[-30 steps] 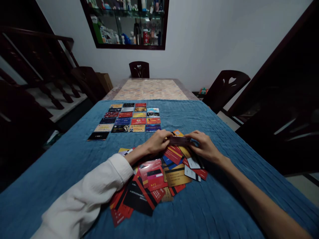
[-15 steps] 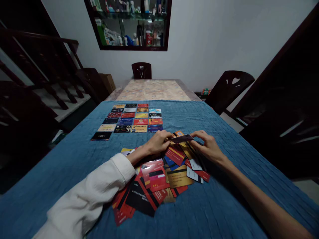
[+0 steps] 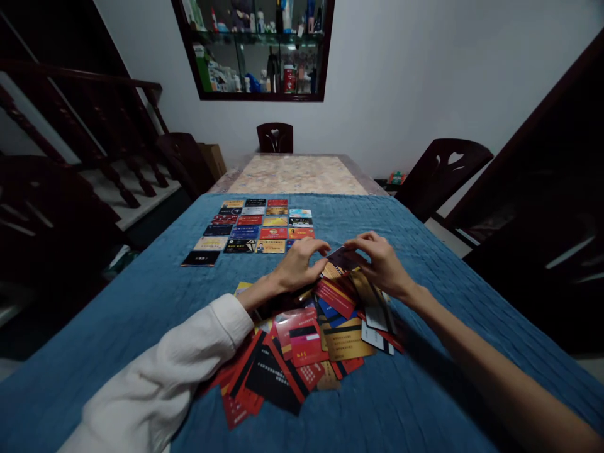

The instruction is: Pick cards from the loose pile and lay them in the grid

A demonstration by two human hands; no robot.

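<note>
The right hand pinches a dark, rectangular, plastic-looking card by one end, likely leaving its face clear; the left hand, fingers parted, hovers beside it.

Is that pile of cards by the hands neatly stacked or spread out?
Spread out: the pile of cards lies loosely on the blue cloth, cards overlapping at different angles, many edges showing.

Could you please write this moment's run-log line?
right hand: holds dark card; left hand: open near it; loose card pile: below both; card rows: farther left on blue cloth
</note>
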